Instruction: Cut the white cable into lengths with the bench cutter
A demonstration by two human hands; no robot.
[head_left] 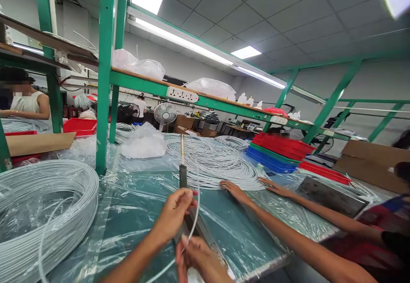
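A thin white cable [194, 225] rises in a curve from the lower left, passing through the fingers of my right hand [205, 259], which are closed on it. My left hand [174, 212] is above and left of that grip, its fingers curled together close beside the cable. What those fingers hold, if anything, is hidden. Beneath both hands a long metal rail [182, 176] runs away from me along the table. Beyond the hands lies a wide spread of looped white cable [218, 161]. At the left sits a big coil of white cable [80, 189].
A co-worker's hands [237, 192] rest by the cable loops at right. Stacked red and blue trays [272, 161], a dark metal plate [331, 195] and a plastic bag [144, 142] stand on the film-covered table [137, 214]. A green post [104, 82] rises at left.
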